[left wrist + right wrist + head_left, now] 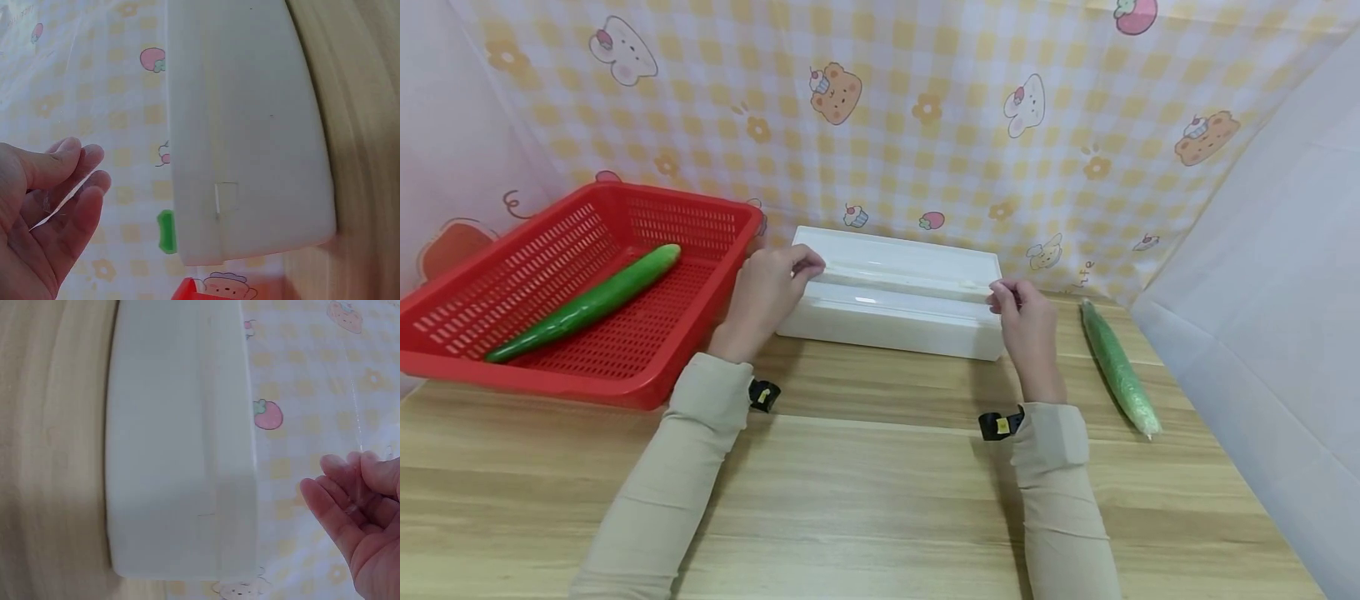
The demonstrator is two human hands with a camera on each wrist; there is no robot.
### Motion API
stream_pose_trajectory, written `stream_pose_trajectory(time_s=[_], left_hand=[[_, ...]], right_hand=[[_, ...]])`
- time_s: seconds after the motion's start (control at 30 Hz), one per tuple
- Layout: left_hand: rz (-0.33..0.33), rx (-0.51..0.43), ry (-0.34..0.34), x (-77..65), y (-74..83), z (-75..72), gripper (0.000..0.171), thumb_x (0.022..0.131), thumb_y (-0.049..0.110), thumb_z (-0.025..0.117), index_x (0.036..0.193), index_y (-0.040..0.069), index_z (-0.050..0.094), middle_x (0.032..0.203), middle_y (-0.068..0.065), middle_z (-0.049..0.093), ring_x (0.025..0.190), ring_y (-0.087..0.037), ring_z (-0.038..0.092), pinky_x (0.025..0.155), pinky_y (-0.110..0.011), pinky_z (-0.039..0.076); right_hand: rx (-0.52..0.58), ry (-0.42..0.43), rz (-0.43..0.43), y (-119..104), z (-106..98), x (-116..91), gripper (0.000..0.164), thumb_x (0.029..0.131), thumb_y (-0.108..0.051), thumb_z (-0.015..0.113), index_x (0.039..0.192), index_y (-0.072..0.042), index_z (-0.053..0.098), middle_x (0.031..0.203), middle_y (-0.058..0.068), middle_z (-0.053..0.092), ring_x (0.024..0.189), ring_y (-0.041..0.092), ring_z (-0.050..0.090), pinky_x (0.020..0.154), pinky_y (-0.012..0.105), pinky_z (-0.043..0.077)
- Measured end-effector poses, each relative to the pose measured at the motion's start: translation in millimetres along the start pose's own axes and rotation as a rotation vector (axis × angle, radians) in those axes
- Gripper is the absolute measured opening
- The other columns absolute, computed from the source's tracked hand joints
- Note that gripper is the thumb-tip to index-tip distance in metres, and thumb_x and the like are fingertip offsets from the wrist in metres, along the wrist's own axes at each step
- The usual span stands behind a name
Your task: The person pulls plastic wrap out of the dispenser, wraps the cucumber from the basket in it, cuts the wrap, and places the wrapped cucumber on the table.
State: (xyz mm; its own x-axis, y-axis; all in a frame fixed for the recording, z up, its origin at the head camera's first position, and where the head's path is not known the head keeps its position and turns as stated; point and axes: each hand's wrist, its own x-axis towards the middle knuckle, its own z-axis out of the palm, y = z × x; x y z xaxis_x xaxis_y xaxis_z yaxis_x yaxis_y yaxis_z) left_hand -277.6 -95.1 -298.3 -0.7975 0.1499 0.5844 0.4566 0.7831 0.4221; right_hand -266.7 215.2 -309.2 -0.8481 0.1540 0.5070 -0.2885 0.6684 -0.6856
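Note:
A long white cling film box [887,329] lies near the patterned cloth, between the two hands. Above its left end, my left hand [767,287] pinches the edge of a clear cling film sheet between thumb and fingers. My right hand [1028,333] pinches the other side of the film above the right end. A thin glint of the cling film [358,419] runs from the right fingertips in the right wrist view. In the left wrist view, film shines by the fingers of the left hand [56,200]. The film itself is nearly invisible.
At the left stands a red plastic basket [550,380] with a bare green cucumber [598,304] in it. Over on the right, a second cucumber [1116,367], shiny as if wrapped in film, lies on the wooden table [865,508]. The checked cloth [887,150] hangs behind.

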Motion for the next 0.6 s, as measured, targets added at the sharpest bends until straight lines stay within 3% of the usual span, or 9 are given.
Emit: stream_pose_trajectory(time_s=[0.17, 0.27, 0.4, 0.6], left_hand=[[0.000, -0.031, 0.014, 0.7, 3.6, -5.6, 0.014, 0.088, 0.017, 0.064, 0.097, 0.009, 0.072, 0.091, -0.010, 0.072, 0.071, -0.019, 0.063, 0.069, -0.031, 0.052], [0.007, -0.051, 0.023, 1.0, 5.9, -8.5, 0.014, 0.087, 0.015, 0.064, 0.096, 0.007, 0.072, 0.091, -0.010, 0.072, 0.074, -0.019, 0.064, 0.071, -0.032, 0.053], [0.017, -0.058, 0.033, 1.3, 9.3, -12.3, 0.014, 0.087, 0.013, 0.065, 0.095, 0.006, 0.072, 0.091, -0.011, 0.072, 0.077, -0.020, 0.066, 0.074, -0.034, 0.054], [0.006, -0.078, 0.033, 1.4, 13.1, -18.4, 0.013, 0.086, 0.012, 0.065, 0.094, 0.006, 0.073, 0.090, -0.010, 0.072, 0.078, -0.019, 0.066, 0.075, -0.034, 0.054]], right_hand=[[-0.048, -0.035, 0.015, -4, -10, 0, 0.028, 0.090, -0.023, 0.061, 0.104, 0.000, 0.066, 0.090, 0.018, 0.069, 0.079, 0.026, 0.065, 0.063, 0.008, 0.042], [-0.065, -0.081, -0.013, -5, -15, 0, 0.031, 0.085, -0.022, 0.067, 0.108, 0.000, 0.066, 0.094, 0.017, 0.067, 0.084, 0.024, 0.063, 0.071, 0.017, 0.048], [-0.061, -0.126, -0.101, -6, -18, -1, 0.028, 0.082, -0.007, 0.069, 0.107, 0.005, 0.064, 0.098, 0.019, 0.063, 0.089, 0.028, 0.063, 0.081, 0.030, 0.052], [-0.080, -0.070, -0.104, -7, -20, -1, 0.013, 0.085, -0.006, 0.066, 0.090, 0.005, 0.067, 0.095, 0.020, 0.065, 0.082, 0.028, 0.063, 0.066, 0.006, 0.041]])
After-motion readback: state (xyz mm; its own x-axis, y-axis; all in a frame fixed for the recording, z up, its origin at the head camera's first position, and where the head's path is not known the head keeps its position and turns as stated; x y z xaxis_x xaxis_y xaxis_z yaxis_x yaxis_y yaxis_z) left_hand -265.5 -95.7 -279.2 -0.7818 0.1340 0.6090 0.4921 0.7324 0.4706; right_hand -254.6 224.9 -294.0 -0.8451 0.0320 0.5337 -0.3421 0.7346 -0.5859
